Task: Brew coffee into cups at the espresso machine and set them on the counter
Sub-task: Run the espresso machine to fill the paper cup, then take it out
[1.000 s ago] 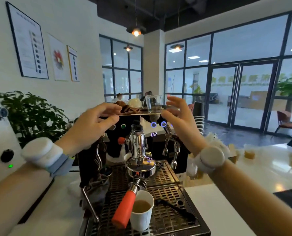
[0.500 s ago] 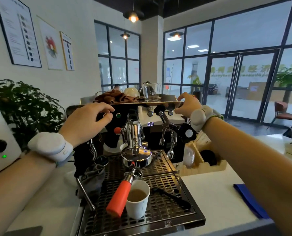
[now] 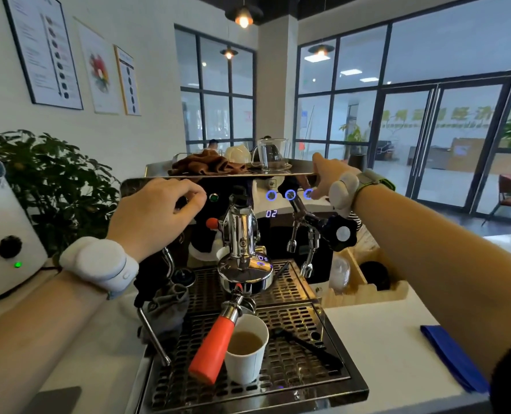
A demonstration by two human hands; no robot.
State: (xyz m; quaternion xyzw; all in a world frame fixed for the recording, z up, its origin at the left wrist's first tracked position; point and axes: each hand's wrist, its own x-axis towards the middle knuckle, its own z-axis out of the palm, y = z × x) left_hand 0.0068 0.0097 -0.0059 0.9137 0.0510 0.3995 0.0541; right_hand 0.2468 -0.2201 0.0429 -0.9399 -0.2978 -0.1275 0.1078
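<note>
Cup (image 3: 245, 351) sits low and near on the drip tray (image 3: 293, 372), coffee inside, just right of the orange portafilter handle (image 3: 211, 349). Both hands are far up at the machine's top: left hand (image 3: 155, 213) curled loosely on the front, right hand (image 3: 327, 179) gripping the top edge. Left looks a bit closer, I'd guess.

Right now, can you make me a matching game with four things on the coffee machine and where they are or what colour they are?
Things:
1. white paper cup
2. brown crumpled cloth
3. clear glass jug
4. portafilter handle

Matches:
A. orange
B. on the machine's top, right of the brown cloth
C. on the drip tray, holding coffee
D. on the machine's top, left side

Pairs: 1-C, 2-D, 3-B, 4-A
</note>
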